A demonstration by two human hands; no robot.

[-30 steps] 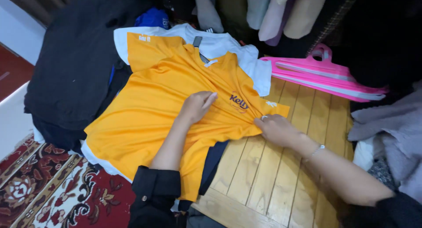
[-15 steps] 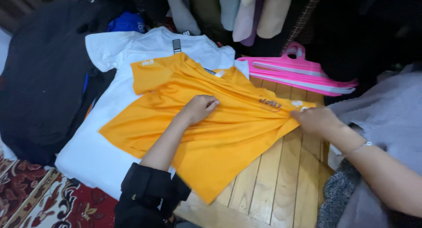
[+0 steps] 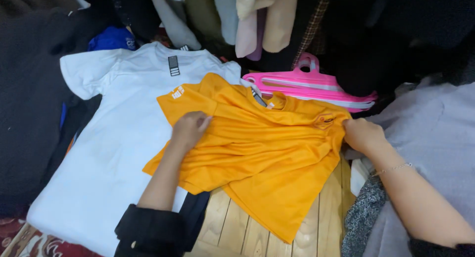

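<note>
Crumpled orange jersey T-shirt (image 3: 267, 153) lies collar away, hem toward the person; left hand (image 3: 190, 130) presses flat on it, right hand (image 3: 363, 135) pinches its side edge.

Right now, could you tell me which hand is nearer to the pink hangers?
Right. The right hand grips the orange shirt just below the hangers; the left hand presses the shirt farther away.

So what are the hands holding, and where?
The right hand grips the orange T-shirt at its right edge, near the small chest logo. The left hand lies flat on the shirt's left side, pressing rather than gripping.
</note>
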